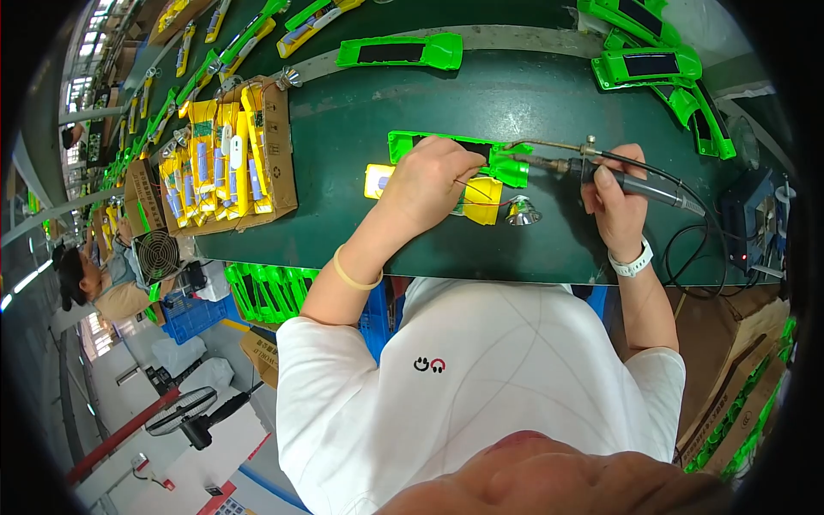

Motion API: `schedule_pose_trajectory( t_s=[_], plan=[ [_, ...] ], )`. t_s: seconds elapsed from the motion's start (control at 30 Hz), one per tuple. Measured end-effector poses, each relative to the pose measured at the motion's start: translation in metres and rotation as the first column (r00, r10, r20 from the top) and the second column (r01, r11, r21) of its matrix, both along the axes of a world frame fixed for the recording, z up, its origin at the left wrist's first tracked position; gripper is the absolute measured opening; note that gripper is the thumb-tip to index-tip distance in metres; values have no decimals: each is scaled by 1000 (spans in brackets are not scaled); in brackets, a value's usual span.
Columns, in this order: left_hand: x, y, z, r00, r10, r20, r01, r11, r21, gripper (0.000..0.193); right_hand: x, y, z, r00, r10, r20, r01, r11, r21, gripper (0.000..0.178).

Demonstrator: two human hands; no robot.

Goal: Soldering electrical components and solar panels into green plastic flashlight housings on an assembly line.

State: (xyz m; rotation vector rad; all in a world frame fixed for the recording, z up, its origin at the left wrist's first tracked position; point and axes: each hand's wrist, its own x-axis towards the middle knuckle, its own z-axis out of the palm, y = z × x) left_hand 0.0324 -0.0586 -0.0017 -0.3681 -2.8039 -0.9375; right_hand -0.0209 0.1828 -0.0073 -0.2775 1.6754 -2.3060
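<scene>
My right hand (616,202) grips a black-handled soldering iron (648,187), with a thin metal feed tube (549,144) clamped along it. The iron's tip points left, at the right end of a green plastic shell (513,172) with a dark panel. My left hand (422,184) is closed in a pinch over that shell; what its fingertips hold is too small to make out, though thin wires show close by. Partly under the left hand, a yellow lamp housing (482,204) with a circuit board lies nearer me. A silvery reflector cup (522,211) sits at its right end.
A cardboard box (279,154) of yellow lamp housings stands at left. Green shells are piled at far right (648,64), and another shell (399,51) lies at the back. The iron's cable (705,227) loops beside a soldering station (745,225) at right. Another person (107,279) is at far left.
</scene>
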Motion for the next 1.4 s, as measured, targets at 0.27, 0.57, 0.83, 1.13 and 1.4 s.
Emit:
schedule_pose_trajectory(
  t_s=[0.27, 0.57, 0.83, 1.13, 1.4],
  plan=[
    [-6, 5, 4, 999, 16, 41, -12, 996, -86, 5, 4, 1, -16, 992, 82, -95, -71, 990, 118, 24],
    [-11, 12, 7, 996, 61, 64, -50, 986, -162, 3, 0, 0, -29, 989, 125, -80, -112, 981, 158, 25],
    [-12, 10, 7, 997, 55, 52, -45, 983, -181, 3, 0, -9, -22, 993, 112, -33, -105, 980, 168, 22],
    [-10, 11, 7, 997, 55, 62, -44, 985, -168, 5, -12, -20, 1, 992, 117, 50, -112, 989, -94, 23],
    [-9, 22, 1, 999, -13, 35, 19, 988, -156, 4, -10, -25, -12, 985, 122, 121, -110, 989, -101, 24]
  ],
)
